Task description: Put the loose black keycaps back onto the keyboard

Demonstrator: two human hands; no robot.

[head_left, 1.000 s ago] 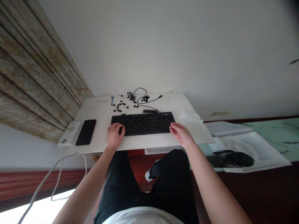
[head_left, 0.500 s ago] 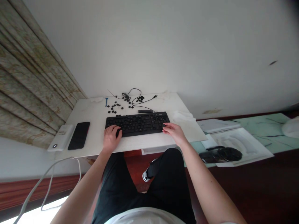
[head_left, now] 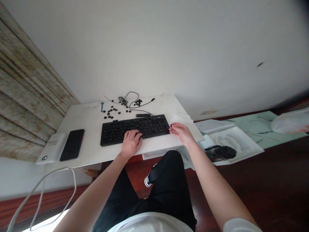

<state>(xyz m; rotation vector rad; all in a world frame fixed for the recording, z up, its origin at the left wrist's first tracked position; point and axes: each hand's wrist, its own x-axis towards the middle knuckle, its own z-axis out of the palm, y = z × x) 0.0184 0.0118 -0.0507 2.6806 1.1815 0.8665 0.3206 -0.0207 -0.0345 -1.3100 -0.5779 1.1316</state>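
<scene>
White worktop (head_left: 87, 151) set against plain pale wall, patterned curtain (head_left: 24, 106) at left, dark red-brown floor below. Black keyboard (head_left: 134, 128) lies near worktop's front edge, roughly centre-right; long axis runs left-right, slightly tilted w/ right end farther away, key rows facing up. Cable (head_left: 135, 100) loops off behind it toward wall. Loose black keycaps (head_left: 112, 111) scattered behind keyboard, a 2nd small cluster (head_left: 138, 102) inside cable loop; small blue tool (head_left: 102, 106) just left of them. Black phone (head_left: 72, 149) lies flat at worktop's left, just beside white box-like device (head_left: 51, 152); white cord (head_left: 48, 190) hangs off front-left corner.

Left hand (head_left: 131, 144) rests on keyboard's lower middle, fingers curled down on keys, grip loose, holds nothing. Right hand (head_left: 181, 132) at keyboard's right end, fingertips touching its edge, grip mostly open, nothing clasped. White cloth or tissue (head_left: 180, 116) just behind right hand.

Right of worktop, lower down: white tray-like packaging (head_left: 241, 141) w/ a dark object (head_left: 220, 152) at its near-left edge, can't tell what. White booklet or box lid (head_left: 212, 125) behind it, pale green sheet (head_left: 256, 125) beyond.
</scene>
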